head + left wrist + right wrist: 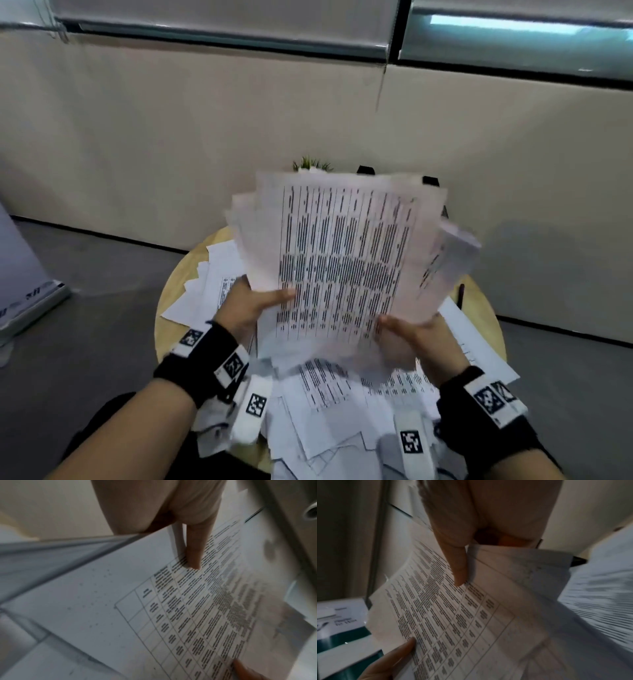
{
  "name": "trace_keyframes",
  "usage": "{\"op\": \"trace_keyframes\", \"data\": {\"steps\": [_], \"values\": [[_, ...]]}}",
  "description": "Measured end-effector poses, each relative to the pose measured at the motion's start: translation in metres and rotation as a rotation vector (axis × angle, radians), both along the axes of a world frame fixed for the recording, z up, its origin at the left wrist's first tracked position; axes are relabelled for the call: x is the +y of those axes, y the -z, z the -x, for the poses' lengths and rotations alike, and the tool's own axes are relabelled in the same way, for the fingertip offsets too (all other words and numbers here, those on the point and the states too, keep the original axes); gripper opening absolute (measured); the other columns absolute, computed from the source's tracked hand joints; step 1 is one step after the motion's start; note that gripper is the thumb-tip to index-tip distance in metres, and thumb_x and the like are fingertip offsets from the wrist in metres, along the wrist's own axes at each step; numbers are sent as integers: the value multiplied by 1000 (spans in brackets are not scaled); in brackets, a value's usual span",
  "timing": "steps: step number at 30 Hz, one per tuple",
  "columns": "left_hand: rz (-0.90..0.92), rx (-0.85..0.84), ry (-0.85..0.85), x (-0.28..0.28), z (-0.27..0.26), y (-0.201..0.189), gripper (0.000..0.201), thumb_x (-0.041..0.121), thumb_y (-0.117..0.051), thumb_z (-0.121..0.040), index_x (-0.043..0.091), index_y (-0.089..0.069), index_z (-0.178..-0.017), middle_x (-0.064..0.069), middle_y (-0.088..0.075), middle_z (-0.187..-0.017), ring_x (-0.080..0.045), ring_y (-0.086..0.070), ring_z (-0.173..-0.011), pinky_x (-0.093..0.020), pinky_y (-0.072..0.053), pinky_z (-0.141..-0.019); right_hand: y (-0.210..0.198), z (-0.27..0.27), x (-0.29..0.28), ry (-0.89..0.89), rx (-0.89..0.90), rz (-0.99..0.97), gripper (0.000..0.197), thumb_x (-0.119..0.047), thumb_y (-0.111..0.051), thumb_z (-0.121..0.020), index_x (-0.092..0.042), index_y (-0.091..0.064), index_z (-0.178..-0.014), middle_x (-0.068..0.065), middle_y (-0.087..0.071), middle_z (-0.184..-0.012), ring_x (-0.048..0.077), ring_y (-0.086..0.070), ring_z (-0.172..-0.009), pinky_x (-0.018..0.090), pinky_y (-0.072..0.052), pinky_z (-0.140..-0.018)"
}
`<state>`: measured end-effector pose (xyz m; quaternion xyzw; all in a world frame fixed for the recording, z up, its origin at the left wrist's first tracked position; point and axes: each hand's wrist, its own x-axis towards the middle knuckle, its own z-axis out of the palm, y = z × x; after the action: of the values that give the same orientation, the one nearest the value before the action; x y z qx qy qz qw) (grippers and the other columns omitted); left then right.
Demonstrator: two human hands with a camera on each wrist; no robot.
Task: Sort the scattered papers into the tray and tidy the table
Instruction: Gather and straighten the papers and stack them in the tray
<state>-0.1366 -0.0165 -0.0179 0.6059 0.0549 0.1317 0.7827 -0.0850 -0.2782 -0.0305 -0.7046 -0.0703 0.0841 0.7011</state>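
Observation:
I hold a fanned, uneven stack of printed sheets (342, 253) upright above a round wooden table (171, 298). My left hand (260, 305) grips the stack's lower left edge, with its thumb (193, 550) lying on the top sheet (171, 608), a printed table. My right hand (407, 330) grips the lower right edge, thumb (458, 563) on the same sheet (462, 615). More loose papers (342, 394) lie scattered on the table below and to the left (212, 284). Two black parts (364, 169) peek over the stack; what they belong to is hidden.
A small green plant (310, 163) shows behind the stack at the table's far edge. A thin dark object (461, 294) sits at the table's right side. A beige wall (171, 137) runs close behind, and a white stand base (30, 301) rests on the grey floor at left.

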Motion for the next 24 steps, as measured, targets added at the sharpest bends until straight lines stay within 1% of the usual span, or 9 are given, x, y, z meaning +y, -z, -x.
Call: {"op": "trace_keyframes", "data": {"steps": [3,6,9,10,12,15,17,21,24], "values": [[-8,-83,18,3,-8,-20,52,4,-84,-55,13,-60,-101,5,-73,-87,-15,-68,-93,-20,-54,-77,-18,0,4,-45,-51,-73,44,-20,-80,-59,-6,-70,-100,7,-75,-95,26,-72,-90,44,-54,-85],[-44,-68,42,4,-10,-16,74,22,-91,-33,10,-64,-102,2,-74,-89,-14,-69,-91,-24,-55,-77,-13,-1,7,-98,-93,-102,36,1,-73,-72,-12,-71,-105,5,-74,-102,21,-70,-95,39,-55,-87],[-14,-6,-5,2,-13,5,51,20,-85,-27,10,-74,-77,0,-75,-76,-16,-70,-73,-34,-55,-75,7,-5,13,-129,-104,54,49,10,-61,-84,-36,-77,-83,-17,-74,-86,-2,-68,-82,35,-51,-86],[13,1,-42,2,-13,10,50,18,-83,-28,10,-73,-76,1,-74,-74,-17,-69,-71,-36,-56,-76,11,-5,15,-134,-97,78,53,11,-56,-87,-38,-76,-79,-23,-72,-80,-9,-66,-78,33,-47,-85],[20,-5,-78,-1,-13,12,56,11,-88,-34,9,-70,-87,-2,-75,-81,-22,-70,-80,-42,-55,-86,11,-7,19,-95,-139,78,43,9,-56,-88,-31,-71,-89,-18,-74,-81,-3,-68,-83,34,-47,-84],[10,-69,-89,-7,-14,-4,51,4,-88,-48,13,-67,-95,-3,-75,-91,-19,-71,-91,-39,-51,-92,-8,-10,28,12,-193,-58,21,-14,-75,-76,-25,-73,-94,-1,-75,-96,19,-68,-97,37,-52,-87],[-1,-134,-98,-13,-16,-21,44,6,-81,-55,15,-68,-95,-2,-75,-93,-18,-70,-93,-36,-53,-89,-24,-15,28,49,-219,-155,20,-12,-76,-76,-26,-74,-90,-4,-75,-96,16,-68,-96,33,-53,-86],[-40,-218,-107,-15,-23,-39,37,10,-75,-58,16,-69,-95,0,-75,-92,-16,-70,-93,-27,-56,-84,-45,-19,22,16,-310,-187,27,-11,-73,-75,-26,-69,-98,-15,-74,-92,2,-68,-90,15,-54,-78],[-93,-137,-68,-14,-25,-32,33,12,-75,-60,14,-69,-92,1,-75,-87,-17,-70,-89,-29,-57,-83,-36,-21,15,3,-343,-99,30,-14,-78,-71,-20,-69,-98,-5,-75,-93,11,-70,-90,23,-55,-78]]}}
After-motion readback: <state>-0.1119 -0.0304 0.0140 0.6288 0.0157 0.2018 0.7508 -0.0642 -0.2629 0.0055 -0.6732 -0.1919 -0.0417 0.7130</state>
